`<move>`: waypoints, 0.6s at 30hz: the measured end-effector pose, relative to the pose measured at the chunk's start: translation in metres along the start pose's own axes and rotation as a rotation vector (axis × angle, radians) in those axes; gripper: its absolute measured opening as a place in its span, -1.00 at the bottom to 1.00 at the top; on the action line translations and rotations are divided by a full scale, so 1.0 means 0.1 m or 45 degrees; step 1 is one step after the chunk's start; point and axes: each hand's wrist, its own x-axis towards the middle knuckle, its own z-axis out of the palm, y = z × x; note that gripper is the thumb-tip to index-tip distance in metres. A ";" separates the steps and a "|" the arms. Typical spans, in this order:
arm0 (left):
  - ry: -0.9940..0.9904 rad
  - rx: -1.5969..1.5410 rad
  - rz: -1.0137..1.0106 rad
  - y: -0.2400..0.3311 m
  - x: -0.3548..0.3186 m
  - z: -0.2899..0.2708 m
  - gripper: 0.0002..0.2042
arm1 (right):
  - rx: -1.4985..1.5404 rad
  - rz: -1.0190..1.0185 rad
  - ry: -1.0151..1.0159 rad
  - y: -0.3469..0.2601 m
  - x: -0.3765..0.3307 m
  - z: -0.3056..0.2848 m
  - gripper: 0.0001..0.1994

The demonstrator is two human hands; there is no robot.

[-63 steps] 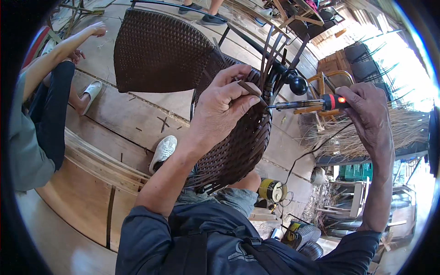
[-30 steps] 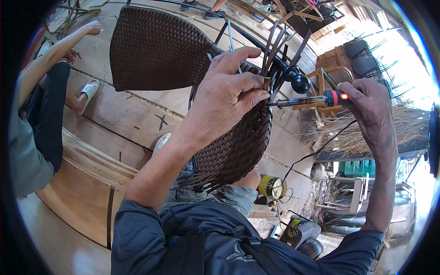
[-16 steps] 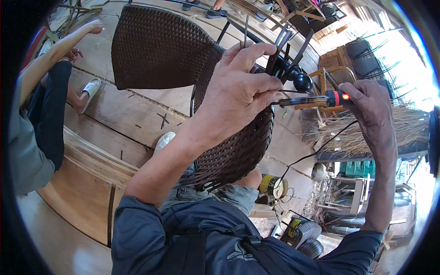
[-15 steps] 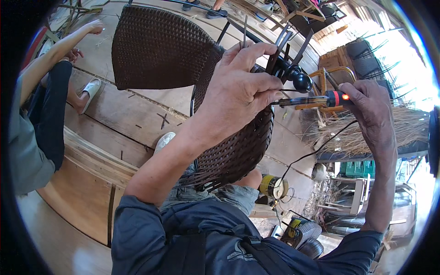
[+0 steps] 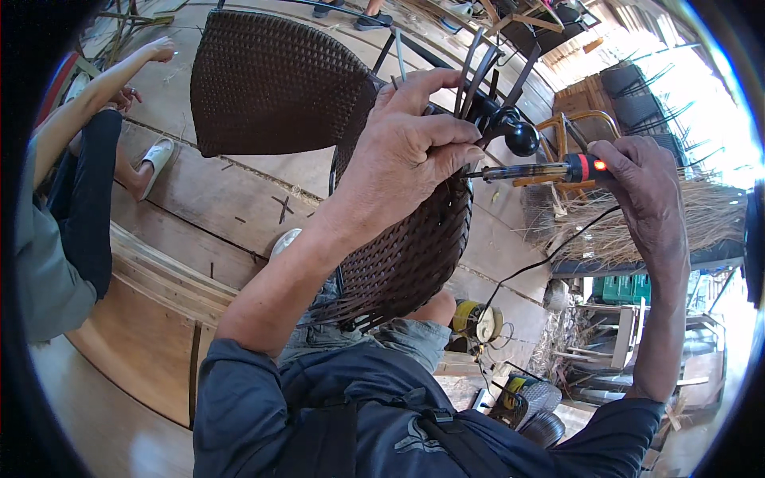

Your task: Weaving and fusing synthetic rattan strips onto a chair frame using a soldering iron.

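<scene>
A dark brown woven chair lies on its side before me, with another woven panel coming down toward my lap. My left hand pinches a dark weaving strip at the chair's edge; several loose strips stick up beyond the fingers. A round black ball-shaped foot sits just right of the hand. In my right hand is a soldering iron with a red light on its handle. Its thin tip points left, close to my left fingertips; whether it touches the strip I cannot tell. A black cord trails from it.
At the left, another person sits on a wooden bench. Yellow-and-black spools stand on the floor by my knee. Straw-like fibre, a rattan frame and a green crate are at the right.
My left hand has shifted slightly left, and the strips by its fingers have changed angle. The iron has moved a little left with its tip still near the fingertips.
</scene>
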 end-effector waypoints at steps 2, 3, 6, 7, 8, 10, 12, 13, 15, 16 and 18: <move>-0.015 -0.137 -0.099 -0.01 -0.03 0.00 -0.85 | -0.017 0.000 -0.010 0.00 0.00 -0.01 -0.65; -0.020 -0.223 -0.133 -0.01 -0.06 -0.01 -0.85 | -0.017 -0.006 -0.015 0.00 0.00 -0.01 -0.65; 0.013 -0.236 -0.143 -0.02 -0.17 -0.03 -0.86 | -0.027 -0.017 -0.018 0.00 0.01 -0.03 -0.66; 0.042 -0.221 -0.116 -0.02 -0.21 -0.03 -0.86 | -0.035 -0.017 -0.012 0.00 0.00 -0.03 -0.66; 0.072 -0.207 -0.090 -0.02 -0.26 -0.03 -0.85 | -0.043 -0.016 -0.008 -0.01 0.00 -0.04 -0.66; 0.132 -0.140 -0.017 -0.01 -0.33 -0.01 -0.85 | -0.066 -0.025 -0.008 -0.02 -0.01 -0.05 -0.60; 0.194 -0.033 0.074 0.00 -0.39 0.01 -0.84 | -0.079 -0.026 0.002 -0.04 -0.01 -0.05 -0.59; 0.190 -0.001 0.095 0.01 -0.42 0.01 -0.84 | -0.080 -0.026 0.014 -0.04 -0.01 -0.05 -0.62; 0.181 0.066 0.135 0.02 -0.45 0.02 -0.85 | -0.077 -0.026 0.025 -0.05 -0.01 -0.05 -0.65; 0.216 0.066 0.120 0.02 -0.45 0.02 -0.86 | -0.075 -0.025 0.023 -0.04 0.00 -0.05 -0.65; 0.288 0.064 0.090 0.01 -0.45 0.04 -0.87 | -0.068 -0.032 0.026 -0.03 0.01 -0.04 -0.65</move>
